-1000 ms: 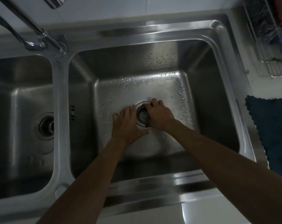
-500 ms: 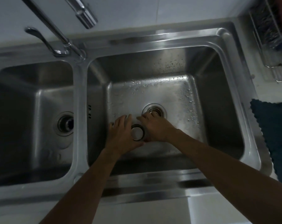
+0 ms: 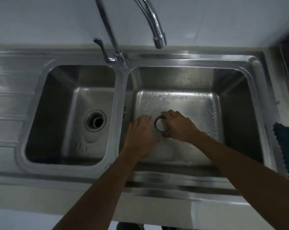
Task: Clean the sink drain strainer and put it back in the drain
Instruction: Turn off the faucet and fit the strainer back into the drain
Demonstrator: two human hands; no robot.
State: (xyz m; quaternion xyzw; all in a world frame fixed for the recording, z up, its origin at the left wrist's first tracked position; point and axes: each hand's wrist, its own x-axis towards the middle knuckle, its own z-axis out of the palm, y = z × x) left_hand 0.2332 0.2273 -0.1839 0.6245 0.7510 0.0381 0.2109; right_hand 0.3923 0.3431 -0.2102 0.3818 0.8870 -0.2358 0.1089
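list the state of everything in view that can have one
round metal drain strainer: out of the drain, held in right hand
right hand: shut on the strainer
left hand: open, fingers spread, beside the strainer
chrome tap spout: no water running
left basin drain: open, dark

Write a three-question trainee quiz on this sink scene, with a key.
1. True or false: the strainer is held by the left hand.
2. Which basin holds both hands: A left basin, B right basin?
3. Fill in: the faucet spout hangs above the ____ basin.

Key: 1 false, the right hand grips it; the left hand is open beside it. 2 B. 3 right.
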